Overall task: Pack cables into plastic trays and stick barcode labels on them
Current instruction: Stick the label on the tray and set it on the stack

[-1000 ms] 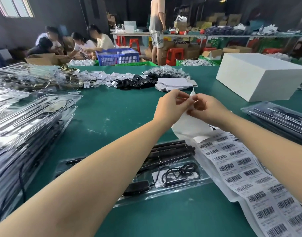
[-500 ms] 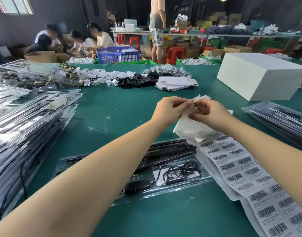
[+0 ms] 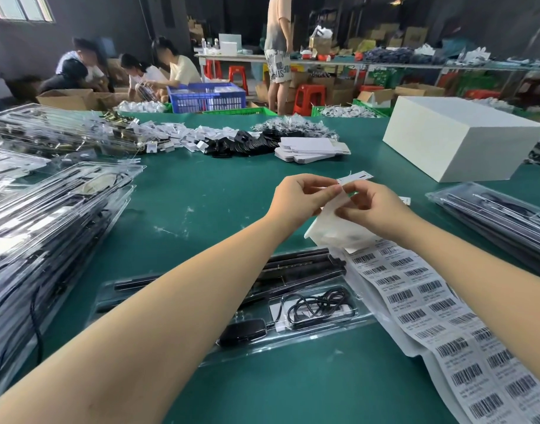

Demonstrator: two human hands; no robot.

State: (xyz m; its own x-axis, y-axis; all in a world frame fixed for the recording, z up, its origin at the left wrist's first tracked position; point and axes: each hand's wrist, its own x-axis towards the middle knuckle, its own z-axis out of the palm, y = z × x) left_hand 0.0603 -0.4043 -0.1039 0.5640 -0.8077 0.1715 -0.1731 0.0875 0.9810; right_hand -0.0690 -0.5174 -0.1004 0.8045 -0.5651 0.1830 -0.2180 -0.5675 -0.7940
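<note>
Two bare hands meet above the middle of the green table (image 3: 201,191). The left hand (image 3: 296,198) pinches the top edge of the label backing sheet (image 3: 333,228) between thumb and fingers; the right hand (image 3: 374,206), at its 3 o'clock and almost touching it, has its fingers curled at the same edge, and one barcode label (image 3: 354,176) stands out past the fingertips toward 12 o'clock. Which fingers hold that label I cannot tell.

The backing runs on into one long label strip (image 3: 446,319), three barcodes across, trailing toward 5 o'clock and off the bottom edge; its near corner overlaps the end of the tray.

One clear plastic tray (image 3: 293,338) lies flat at 6 o'clock from the hands, partly under the left forearm. In it are one coiled black cable (image 3: 317,306), one black plug-like block (image 3: 242,332) and a bundle of black rods (image 3: 296,264).

At 9 o'clock sits a tall stack of filled trays (image 3: 48,228), too many to count; at 3 o'clock a second, lower stack (image 3: 492,215). One white box (image 3: 458,136) stands at 1 o'clock, and one pile of flat white cards (image 3: 311,149) at 12 o'clock.

Four people are in view beyond the table: three seated, one standing.
</note>
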